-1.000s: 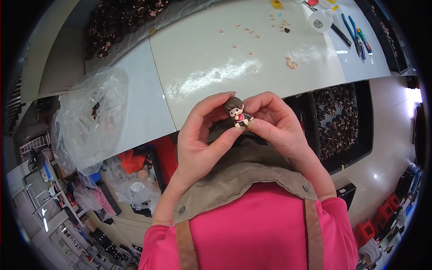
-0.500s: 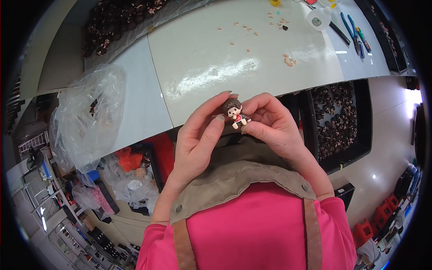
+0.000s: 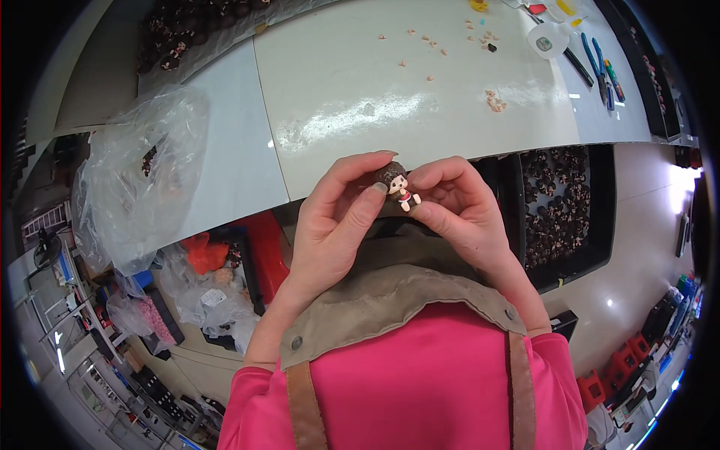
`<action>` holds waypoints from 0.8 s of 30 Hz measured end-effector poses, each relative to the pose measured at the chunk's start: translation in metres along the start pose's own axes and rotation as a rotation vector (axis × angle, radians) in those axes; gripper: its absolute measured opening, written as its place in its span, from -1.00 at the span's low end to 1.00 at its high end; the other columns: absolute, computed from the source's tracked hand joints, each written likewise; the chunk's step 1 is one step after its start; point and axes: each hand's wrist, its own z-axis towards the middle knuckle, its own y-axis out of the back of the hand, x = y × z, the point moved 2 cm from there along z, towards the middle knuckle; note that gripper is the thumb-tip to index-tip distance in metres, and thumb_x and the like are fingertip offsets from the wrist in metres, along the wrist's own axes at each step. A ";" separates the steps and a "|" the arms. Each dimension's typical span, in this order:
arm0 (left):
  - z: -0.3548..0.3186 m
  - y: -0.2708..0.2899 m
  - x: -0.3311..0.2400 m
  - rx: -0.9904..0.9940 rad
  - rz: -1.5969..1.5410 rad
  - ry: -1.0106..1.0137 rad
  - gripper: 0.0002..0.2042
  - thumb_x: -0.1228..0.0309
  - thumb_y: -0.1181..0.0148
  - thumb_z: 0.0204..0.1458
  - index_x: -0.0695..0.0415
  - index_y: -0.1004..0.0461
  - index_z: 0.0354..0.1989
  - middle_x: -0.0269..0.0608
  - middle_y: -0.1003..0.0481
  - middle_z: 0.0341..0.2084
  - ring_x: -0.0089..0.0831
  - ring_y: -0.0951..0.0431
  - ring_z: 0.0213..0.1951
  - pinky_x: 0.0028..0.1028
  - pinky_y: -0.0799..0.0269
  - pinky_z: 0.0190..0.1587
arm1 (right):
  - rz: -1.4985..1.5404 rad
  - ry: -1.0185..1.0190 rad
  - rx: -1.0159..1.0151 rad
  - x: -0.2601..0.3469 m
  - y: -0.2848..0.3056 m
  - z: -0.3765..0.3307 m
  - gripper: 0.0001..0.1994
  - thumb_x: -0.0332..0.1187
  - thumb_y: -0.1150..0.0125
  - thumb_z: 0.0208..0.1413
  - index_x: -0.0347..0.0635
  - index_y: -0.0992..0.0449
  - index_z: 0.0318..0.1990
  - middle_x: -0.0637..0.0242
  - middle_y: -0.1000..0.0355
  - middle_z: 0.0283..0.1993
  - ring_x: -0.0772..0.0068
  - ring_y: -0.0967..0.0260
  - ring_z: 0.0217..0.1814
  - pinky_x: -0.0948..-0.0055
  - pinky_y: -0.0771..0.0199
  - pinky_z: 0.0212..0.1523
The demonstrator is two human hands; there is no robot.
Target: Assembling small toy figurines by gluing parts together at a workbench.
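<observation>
A small toy figurine (image 3: 403,193) with a brown head, pale face and a red patch on its front is held between my two hands, just off the table's near edge. My left hand (image 3: 341,206) grips its head, thumb in front and fingers curled behind. On the other side, my right hand (image 3: 454,202) pinches the lower part of the figurine between thumb and fingers. The back of the figurine and some fingertips are hidden.
Small beige scraps (image 3: 495,101) dot the white table (image 3: 322,82). A squeeze bottle (image 3: 547,40) and blue-handled pliers (image 3: 596,64) lie at the far right. A black tray (image 3: 600,217) of dark pieces stands at the right; a clear plastic bag (image 3: 154,161) hangs over the left edge.
The figurine has turned in my fingers, its face now angled more to the right. My left thumb has moved across its head. The view has shifted slightly.
</observation>
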 end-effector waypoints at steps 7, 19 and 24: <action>0.000 -0.001 0.002 -0.001 0.010 0.006 -0.70 0.51 0.07 0.17 0.22 -0.27 0.08 -0.23 -0.40 -0.11 -0.52 -0.39 -0.05 -0.51 -0.28 0.05 | -0.299 0.178 0.048 0.002 0.002 -0.001 -0.73 -0.68 -0.15 -0.02 -0.28 -0.32 -0.15 0.24 -0.31 -0.13 0.48 -0.29 -0.07 0.52 -0.35 -0.05; 0.001 -0.003 0.010 0.020 -0.076 0.021 -0.72 0.54 0.11 0.18 0.24 -0.26 0.07 -0.15 -0.36 -0.01 -0.48 -0.37 0.02 -0.46 -0.30 0.10 | -0.275 0.167 0.009 0.004 0.005 -0.004 -0.74 -0.66 -0.19 -0.04 -0.27 -0.33 -0.18 0.27 -0.30 -0.17 0.51 -0.29 -0.13 0.54 -0.33 -0.09; -0.001 -0.004 0.012 0.020 -0.103 0.079 -0.72 0.53 0.10 0.18 0.23 -0.26 0.07 -0.14 -0.35 0.00 -0.49 -0.38 0.01 -0.48 -0.30 0.08 | -0.633 0.318 -0.008 0.007 0.005 -0.002 -0.55 -0.53 -0.38 -0.20 -0.23 -0.32 -0.11 0.24 -0.26 -0.10 0.42 -0.25 -0.04 0.46 -0.31 -0.05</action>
